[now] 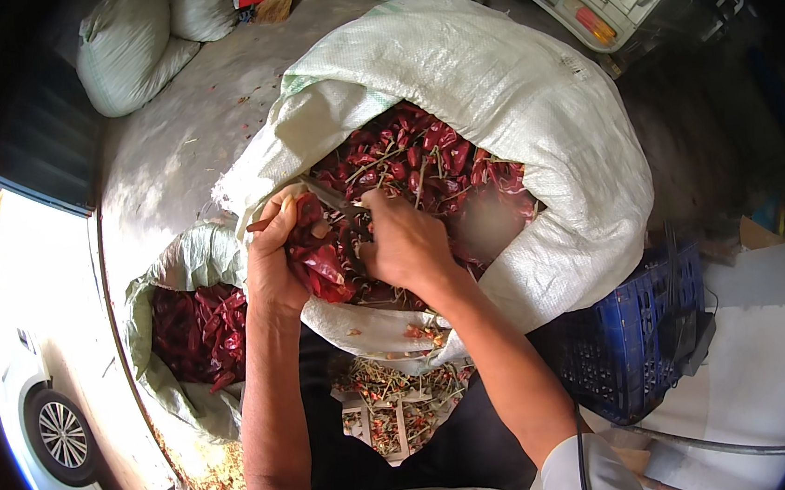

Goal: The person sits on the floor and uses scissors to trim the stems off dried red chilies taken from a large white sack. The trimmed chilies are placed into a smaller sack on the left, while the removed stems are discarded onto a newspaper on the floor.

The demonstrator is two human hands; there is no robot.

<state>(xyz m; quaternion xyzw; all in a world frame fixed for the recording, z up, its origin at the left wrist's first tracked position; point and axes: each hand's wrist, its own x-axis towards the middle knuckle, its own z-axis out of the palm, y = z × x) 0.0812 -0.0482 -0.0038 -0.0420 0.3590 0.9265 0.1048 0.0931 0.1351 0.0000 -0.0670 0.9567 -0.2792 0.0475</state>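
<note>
A large white woven sack (550,128) stands before me with its rim rolled down, full of dried red chilies (430,139) with thin stems. Over its near left side, my left hand (273,251) is closed on a bunch of dried chilies (320,268). My right hand (408,244) is closed around the handles of dark scissors (334,197), which are mostly hidden by the fingers. The blades point up and left, close to the stem end of the bunch. Whether the blades touch a stem cannot be made out.
A smaller pale green sack (142,314) of red chilies (199,332) stands at left. Cut stems (395,380) lie below, between my legs. A blue plastic crate (642,326) is at right. Filled sacks (129,58) and a broom (278,1) are at the back left.
</note>
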